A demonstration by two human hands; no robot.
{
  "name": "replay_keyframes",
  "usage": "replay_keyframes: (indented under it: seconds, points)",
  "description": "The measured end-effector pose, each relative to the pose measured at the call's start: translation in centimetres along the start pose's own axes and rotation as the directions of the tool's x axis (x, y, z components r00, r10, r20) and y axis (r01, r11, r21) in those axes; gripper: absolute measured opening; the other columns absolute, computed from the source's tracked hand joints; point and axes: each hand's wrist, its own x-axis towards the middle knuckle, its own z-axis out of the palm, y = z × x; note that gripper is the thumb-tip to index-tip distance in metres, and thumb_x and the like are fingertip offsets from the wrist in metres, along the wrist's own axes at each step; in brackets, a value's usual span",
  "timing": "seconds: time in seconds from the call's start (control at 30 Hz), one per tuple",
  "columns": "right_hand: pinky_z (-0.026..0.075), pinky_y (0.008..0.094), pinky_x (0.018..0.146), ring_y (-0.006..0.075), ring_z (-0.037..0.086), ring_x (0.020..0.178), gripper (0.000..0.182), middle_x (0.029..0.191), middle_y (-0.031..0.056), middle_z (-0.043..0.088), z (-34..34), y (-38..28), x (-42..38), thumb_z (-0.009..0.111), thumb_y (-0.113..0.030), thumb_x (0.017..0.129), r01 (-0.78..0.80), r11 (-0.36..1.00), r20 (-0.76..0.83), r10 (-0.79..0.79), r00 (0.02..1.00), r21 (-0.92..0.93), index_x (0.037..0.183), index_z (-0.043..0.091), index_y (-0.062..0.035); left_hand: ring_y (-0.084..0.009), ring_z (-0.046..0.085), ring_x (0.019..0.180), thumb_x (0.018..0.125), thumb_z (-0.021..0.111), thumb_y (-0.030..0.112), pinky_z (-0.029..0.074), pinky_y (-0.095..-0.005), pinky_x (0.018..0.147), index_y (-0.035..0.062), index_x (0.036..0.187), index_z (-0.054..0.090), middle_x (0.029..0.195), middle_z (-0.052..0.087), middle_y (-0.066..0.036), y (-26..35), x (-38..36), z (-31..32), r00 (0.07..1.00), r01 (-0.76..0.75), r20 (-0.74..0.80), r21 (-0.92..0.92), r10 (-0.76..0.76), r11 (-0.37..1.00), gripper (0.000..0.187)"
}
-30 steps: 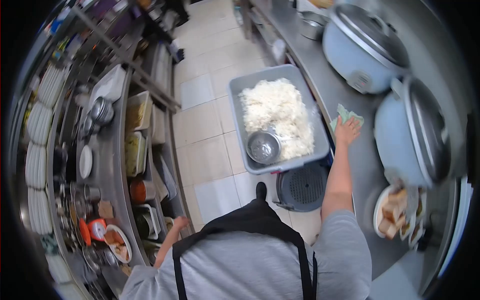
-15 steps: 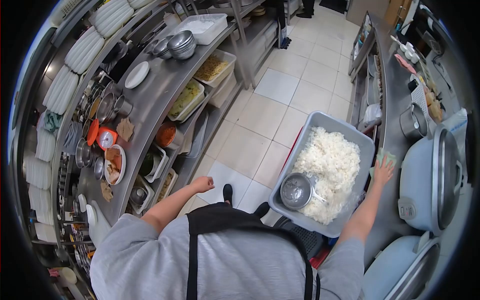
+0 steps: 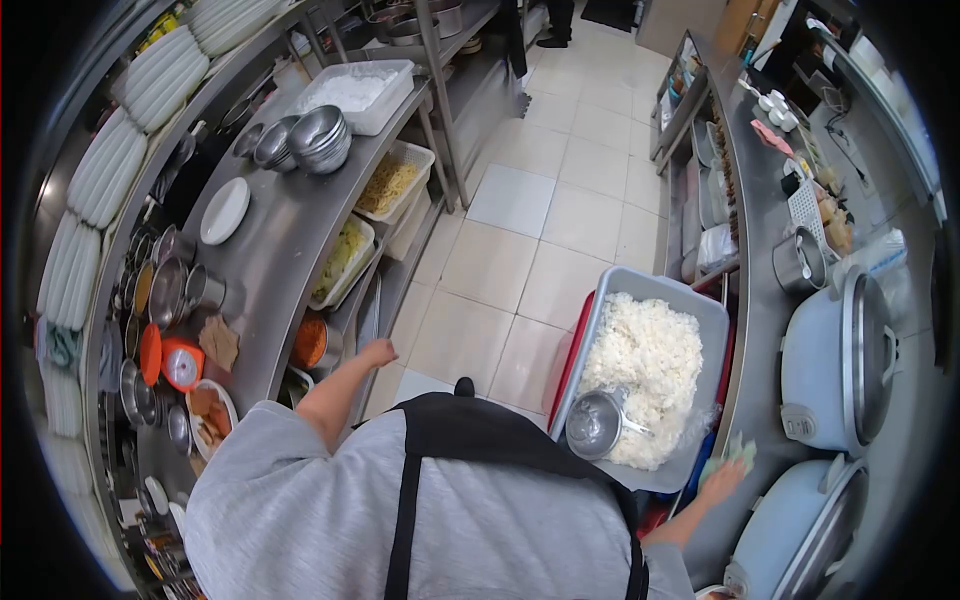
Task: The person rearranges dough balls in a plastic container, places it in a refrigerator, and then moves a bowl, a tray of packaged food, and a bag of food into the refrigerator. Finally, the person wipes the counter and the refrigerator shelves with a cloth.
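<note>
My right hand (image 3: 725, 481) presses a pale green cloth (image 3: 738, 452) onto the steel counter (image 3: 752, 385) on the right, with its fingers over the cloth. Beside it is a grey plastic tub (image 3: 714, 312) heaped with cooked white rice (image 3: 645, 365). A metal ladle or scoop (image 3: 594, 424) lies on the rice at the near left corner. My left hand (image 3: 378, 353) hangs above the floor near the left shelves, fingers curled in and nothing visible in them.
Two pale blue rice cookers (image 3: 812, 360) stand along the right counter, with a metal pot (image 3: 799, 262) behind. The left counter (image 3: 262, 275) carries metal bowls (image 3: 320, 140), a white plate (image 3: 225, 211) and an orange scale (image 3: 183, 365). Food containers (image 3: 345, 262) fill the shelf below. A person's shoe (image 3: 552, 43) shows far off.
My right hand has drawn the cloth nearer to me along the counter. My left hand stays curled at my side. The whole view has shifted a little with my head.
</note>
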Motion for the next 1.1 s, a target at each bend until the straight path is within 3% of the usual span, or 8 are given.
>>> replay_keyframes:
  seconds: [0.1, 0.17, 0.27, 0.4, 0.47, 0.7, 0.93, 1.1]
  points:
    - [0.032, 0.0432, 0.1, 0.0266, 0.041, 0.12, 0.038, 0.13, 0.0121, 0.045, -1.7, 4.0, -6.9, 0.035, -0.03, 0.094, -0.104, 0.928, 0.117, 0.155, 0.981, -0.358, 0.123, 0.048, -0.0097, -0.0301, 0.061, 0.086, 0.071, 0.063, 0.036, 0.049, -0.0391, 0.075, 0.0069, 0.086, 0.064, 0.088, 0.065, -0.014, 2.5, 1.9, -6.5, 0.99, -0.09, -0.121, -0.169, 0.07, 0.981, 0.033]
    - [0.039, 0.0445, 0.092, 0.031, 0.05, 0.11, 0.033, 0.124, 0.012, 0.05, -6.2, 0.7, -9.1, 0.039, -0.026, 0.09, -0.573, 0.764, 0.025, 0.606, 0.795, -0.295, 0.117, 0.054, -0.0145, -0.0298, 0.061, 0.086, 0.071, 0.063, 0.036, 0.049, -0.0387, 0.075, 0.007, 0.086, 0.064, 0.088, 0.065, -0.013, 2.6, 3.9, -8.8, 0.985, -0.103, -0.152, -0.17, 0.077, 0.98, 0.033]
    - [0.045, 0.0446, 0.079, 0.0305, 0.055, 0.1, 0.029, 0.11, 0.0115, 0.057, -6.7, -2.6, -8.2, 0.041, -0.027, 0.088, -0.728, 0.443, -0.109, 0.813, 0.572, -0.524, 0.106, 0.059, -0.0136, -0.0294, 0.061, 0.084, 0.071, 0.064, 0.036, 0.049, -0.0379, 0.075, 0.007, 0.086, 0.064, 0.087, 0.065, -0.013, 2.9, 6.1, -10.1, 0.989, -0.087, -0.137, -0.227, 0.057, 0.97, 0.033]
    - [0.037, 0.0523, 0.089, 0.0385, 0.047, 0.11, 0.046, 0.116, 0.0151, 0.052, 0.0, -2.0, -3.4, 0.033, -0.045, 0.089, -0.697, 0.455, 0.115, 0.871, 0.477, -0.555, 0.118, 0.05, -0.0136, -0.0296, 0.062, 0.082, 0.072, 0.064, 0.033, 0.049, -0.0376, 0.074, 0.0064, 0.085, 0.064, 0.085, 0.065, -0.013, 4.5, 9.3, -10.5, 0.976, -0.199, -0.132, -0.239, 0.172, 0.95, 0.03]
    - [0.038, 0.0515, 0.089, 0.0361, 0.049, 0.109, 0.044, 0.113, 0.0161, 0.053, 3.8, -3.6, -0.4, 0.033, -0.042, 0.089, -0.833, 0.386, -0.228, 0.838, 0.497, -0.396, 0.116, 0.051, -0.013, -0.0298, 0.062, 0.082, 0.074, 0.064, 0.03, 0.049, -0.038, 0.074, 0.0064, 0.086, 0.063, 0.085, 0.065, -0.013, 8.5, 9.9, -13.0, 0.994, -0.109, -0.044, -0.261, 0.101, 0.959, 0.027]
    - [0.038, 0.0492, 0.09, 0.0335, 0.05, 0.108, 0.043, 0.114, 0.0166, 0.053, 6.8, -10.0, 12.6, 0.033, -0.038, 0.089, -0.82, 0.432, -0.262, 0.799, 0.541, -0.377, 0.117, 0.051, -0.011, -0.0291, 0.061, 0.084, 0.076, 0.061, 0.029, 0.048, -0.0384, 0.074, 0.0073, 0.088, 0.062, 0.085, 0.064, -0.013, 16.0, 16.6, -17.8, 0.959, -0.282, -0.049, -0.089, 0.279, 0.955, 0.025]
    - [0.046, 0.0445, 0.075, 0.0287, 0.057, 0.094, 0.043, 0.101, 0.013, 0.06, 8.9, -20.3, 24.0, 0.043, -0.041, 0.085, -0.534, 0.706, -0.303, 0.439, 0.846, -0.466, 0.107, 0.056, -0.0072, -0.0302, 0.061, 0.083, 0.074, 0.061, 0.028, 0.048, -0.0394, 0.075, 0.0071, 0.086, 0.062, 0.084, 0.064, -0.013, 22.1, 24.7, -23.9, 0.961, -0.275, -0.056, -0.048, 0.272, 0.96, 0.024]
    - [0.039, 0.0443, 0.089, 0.0293, 0.051, 0.107, 0.047, 0.114, 0.0116, 0.057, 9.7, -32.0, 32.2, 0.051, -0.047, 0.082, -0.287, 0.859, -0.188, 0.227, 0.956, -0.423, 0.104, 0.061, -0.0066, -0.0321, 0.06, 0.084, 0.072, 0.062, 0.034, 0.048, -0.0412, 0.075, 0.0068, 0.085, 0.062, 0.085, 0.064, -0.015, 24.6, 31.5, -24.7, 0.944, -0.326, 0.102, 0.111, 0.315, 0.939, 0.03]
